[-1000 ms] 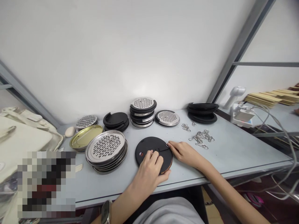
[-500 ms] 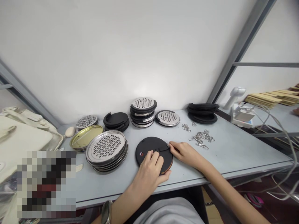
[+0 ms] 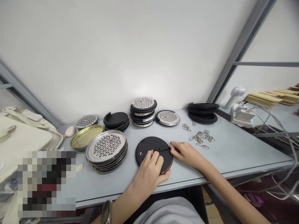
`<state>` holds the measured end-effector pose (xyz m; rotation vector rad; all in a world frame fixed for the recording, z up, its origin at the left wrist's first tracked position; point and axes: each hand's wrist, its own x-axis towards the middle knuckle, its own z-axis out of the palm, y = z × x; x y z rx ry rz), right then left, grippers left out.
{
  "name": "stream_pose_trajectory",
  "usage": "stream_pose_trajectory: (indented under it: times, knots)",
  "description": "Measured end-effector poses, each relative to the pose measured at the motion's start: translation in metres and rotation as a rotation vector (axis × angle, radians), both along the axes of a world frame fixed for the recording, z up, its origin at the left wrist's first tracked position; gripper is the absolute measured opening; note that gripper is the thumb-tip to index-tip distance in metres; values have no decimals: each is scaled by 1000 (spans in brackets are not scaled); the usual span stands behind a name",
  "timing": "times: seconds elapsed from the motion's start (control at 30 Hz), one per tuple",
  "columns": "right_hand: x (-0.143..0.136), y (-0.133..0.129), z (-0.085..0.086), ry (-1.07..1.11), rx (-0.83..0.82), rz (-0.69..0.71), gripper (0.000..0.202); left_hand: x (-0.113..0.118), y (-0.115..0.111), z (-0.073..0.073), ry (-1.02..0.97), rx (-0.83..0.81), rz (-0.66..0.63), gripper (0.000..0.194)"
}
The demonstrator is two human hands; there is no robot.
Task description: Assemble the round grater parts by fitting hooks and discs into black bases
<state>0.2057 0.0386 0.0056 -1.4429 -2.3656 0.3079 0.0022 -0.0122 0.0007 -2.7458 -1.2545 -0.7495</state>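
A black round disc (image 3: 149,143) lies flat on the table in front of me, with a small round sticker on its left part and a groove running to its right edge. My left hand (image 3: 151,165) is closed over the near side of this disc, fingertips on top and thumb at the rim. At the right edge, the fingers of my right hand (image 3: 184,152) pinch a small metal wire hook (image 3: 168,145), mostly hidden by the fingertips. Several loose metal wire hooks (image 3: 202,137) lie in a pile beyond my right hand.
Left of the disc stand stacked metal grater plates (image 3: 107,147) and gold-coloured lids (image 3: 86,137). Along the wall are black round holders (image 3: 116,119), a stack of grater discs in black rims (image 3: 143,109), and more black rings (image 3: 202,113). Cables (image 3: 283,124) hang at the right.
My right hand has shifted very slightly to the right at the disc's edge. My left hand and the disc look unmoved.
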Motion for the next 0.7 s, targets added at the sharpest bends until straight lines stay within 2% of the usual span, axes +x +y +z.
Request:
stream_pose_trajectory:
  times: [0.4,0.7]
  knots:
    - [-2,2,-3,-81,38,7,29,0,0,0,1,1,-6,29]
    - [-2,0,-1,-29,14,11,27,-1,0,0,7,2,-11,29]
